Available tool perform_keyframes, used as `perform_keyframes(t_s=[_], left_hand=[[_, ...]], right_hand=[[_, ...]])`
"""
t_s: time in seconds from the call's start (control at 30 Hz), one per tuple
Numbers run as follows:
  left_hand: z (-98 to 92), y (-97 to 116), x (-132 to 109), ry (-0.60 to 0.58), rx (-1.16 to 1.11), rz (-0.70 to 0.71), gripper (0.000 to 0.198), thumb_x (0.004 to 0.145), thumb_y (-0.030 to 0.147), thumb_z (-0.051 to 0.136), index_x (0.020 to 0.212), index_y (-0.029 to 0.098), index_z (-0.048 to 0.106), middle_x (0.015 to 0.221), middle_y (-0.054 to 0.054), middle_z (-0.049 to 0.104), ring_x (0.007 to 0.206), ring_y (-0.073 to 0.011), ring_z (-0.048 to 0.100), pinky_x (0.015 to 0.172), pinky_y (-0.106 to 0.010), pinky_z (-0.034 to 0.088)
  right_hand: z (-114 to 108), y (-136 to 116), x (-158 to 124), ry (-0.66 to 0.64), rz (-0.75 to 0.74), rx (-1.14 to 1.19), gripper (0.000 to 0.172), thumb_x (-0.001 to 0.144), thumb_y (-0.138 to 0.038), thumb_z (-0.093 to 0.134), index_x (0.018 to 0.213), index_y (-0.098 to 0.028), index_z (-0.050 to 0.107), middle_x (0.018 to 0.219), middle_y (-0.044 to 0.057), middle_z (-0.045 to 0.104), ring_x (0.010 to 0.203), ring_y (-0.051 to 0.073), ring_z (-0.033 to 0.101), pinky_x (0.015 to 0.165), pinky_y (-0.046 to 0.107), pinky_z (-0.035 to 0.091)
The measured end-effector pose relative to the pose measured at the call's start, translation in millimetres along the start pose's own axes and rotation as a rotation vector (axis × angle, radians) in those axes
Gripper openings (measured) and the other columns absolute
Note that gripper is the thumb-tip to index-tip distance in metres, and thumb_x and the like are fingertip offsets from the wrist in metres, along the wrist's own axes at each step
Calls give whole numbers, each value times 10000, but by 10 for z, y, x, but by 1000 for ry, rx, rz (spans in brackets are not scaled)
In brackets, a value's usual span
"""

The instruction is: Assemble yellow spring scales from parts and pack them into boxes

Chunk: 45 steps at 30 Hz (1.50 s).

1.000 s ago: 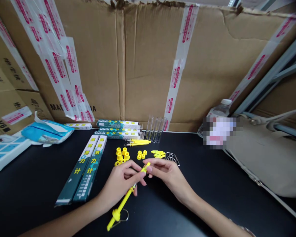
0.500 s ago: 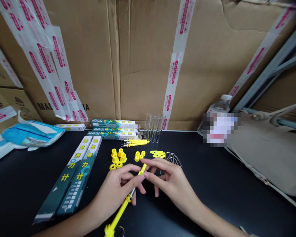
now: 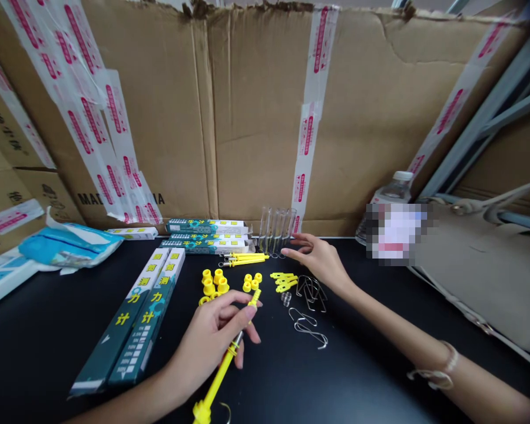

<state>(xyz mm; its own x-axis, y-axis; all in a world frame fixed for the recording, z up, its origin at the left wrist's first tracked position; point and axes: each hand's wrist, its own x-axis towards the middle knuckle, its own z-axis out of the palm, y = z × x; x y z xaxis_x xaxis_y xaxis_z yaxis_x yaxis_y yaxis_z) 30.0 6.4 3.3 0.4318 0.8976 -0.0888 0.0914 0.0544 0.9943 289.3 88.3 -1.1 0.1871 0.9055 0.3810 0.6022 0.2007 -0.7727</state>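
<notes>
My left hand (image 3: 223,330) is closed round a yellow spring-scale rod (image 3: 218,377) with a silvery metal section and a hook at its lower end. The rod slants up to the right, and its ribbed yellow tip sticks out past the thumb. My right hand (image 3: 315,256) reaches far back with thumb and fingers apart, at the right side of several clear tubes (image 3: 274,229) standing upright. Whether its fingertips touch the nearest tube I cannot tell. Below that hand lie flat yellow tabs (image 3: 285,281), small springs (image 3: 285,299) and bent wire hooks (image 3: 309,327).
Yellow collars (image 3: 212,282) and small yellow caps (image 3: 251,282) sit mid-table, with yellow rods (image 3: 245,259) behind. Printed boxes (image 3: 145,318) lie left, more boxes (image 3: 207,235) at the back. A blue packet (image 3: 70,241), a bottle (image 3: 395,187) and a bag (image 3: 481,271) flank them.
My right hand has left the rod's tip and moved back and right to the clear tubes, uncovering the springs and wire hooks. My left hand still holds the rod. The view has tilted slightly upward.
</notes>
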Motion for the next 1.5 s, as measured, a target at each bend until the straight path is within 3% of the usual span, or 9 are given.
perform_keyframes(t_s=[0.2, 0.33, 0.43, 0.57, 0.67, 0.8, 0.93, 1.07, 1.5], left_hand=[[68, -55, 36, -15, 9, 71, 365, 902, 530, 607, 955, 169, 616, 623, 16, 670, 340, -58, 471, 379, -172, 335], [88, -55, 54, -35, 10, 74, 364, 904, 530, 606, 947, 169, 610, 625, 15, 669, 345, -60, 473, 376, -171, 331], [89, -50, 45, -40, 15, 69, 370, 900, 537, 609, 955, 171, 604, 615, 21, 661, 340, -62, 464, 371, -172, 332], [72, -57, -1, -51, 29, 60, 370, 907, 535, 608, 967, 170, 611, 614, 26, 658, 338, -63, 464, 366, -174, 326], [52, -43, -32, -46, 18, 55, 381, 905, 541, 610, 973, 166, 616, 630, 20, 664, 347, -64, 481, 384, -180, 332], [42, 3, -31, -28, -34, 68, 403, 874, 557, 643, 950, 162, 610, 639, 17, 663, 357, -77, 515, 406, -196, 346], [47, 27, -24, 1, -57, 94, 409, 855, 556, 661, 944, 159, 618, 644, 16, 657, 389, -81, 515, 425, -204, 359], [49, 16, -35, 4, -53, 110, 390, 855, 535, 669, 937, 156, 627, 636, 16, 652, 413, -76, 491, 435, -202, 352], [44, -17, -50, 4, -49, 104, 308, 869, 457, 682, 879, 164, 587, 671, -16, 714, 418, -78, 478, 448, -211, 372]], right_hand=[[23, 95, 77, -71, 18, -50, 266, 866, -367, 742, 1044, -169, 728, 1037, 83, 762, 878, 231, 720, 870, 410, 569], [41, 111, 92, -129, 40, -70, 286, 983, -315, 612, 1237, -184, 616, 1258, 92, 638, 1034, 232, 665, 868, 437, 574], [91, 105, 93, -114, 54, -57, 304, 978, -313, 618, 1256, -189, 608, 1285, 97, 625, 1050, 240, 659, 875, 441, 571], [60, 99, 80, 4, 72, 17, 301, 982, -310, 613, 1259, -192, 606, 1287, 92, 623, 1048, 237, 659, 870, 437, 573], [-105, 51, 49, 170, 83, 130, 300, 921, -352, 686, 1136, -145, 669, 1151, 125, 697, 1005, 271, 683, 912, 467, 556], [-279, -207, -133, 313, 58, 333, 372, 887, -430, 674, 1094, -122, 670, 1120, 165, 736, 1108, 318, 675, 1020, 490, 499], [-144, -624, -542, 128, 9, 533, 348, 885, -426, 671, 1105, -156, 690, 1137, 134, 752, 1025, 271, 730, 923, 429, 591], [54, -880, -871, -80, 64, 815, 320, 896, -379, 701, 1162, -202, 679, 1114, 94, 755, 1011, 245, 737, 945, 419, 590], [112, -831, -942, -280, 126, 818, 327, 846, -383, 755, 1127, -217, 731, 1052, 67, 755, 917, 213, 732, 823, 354, 630]])
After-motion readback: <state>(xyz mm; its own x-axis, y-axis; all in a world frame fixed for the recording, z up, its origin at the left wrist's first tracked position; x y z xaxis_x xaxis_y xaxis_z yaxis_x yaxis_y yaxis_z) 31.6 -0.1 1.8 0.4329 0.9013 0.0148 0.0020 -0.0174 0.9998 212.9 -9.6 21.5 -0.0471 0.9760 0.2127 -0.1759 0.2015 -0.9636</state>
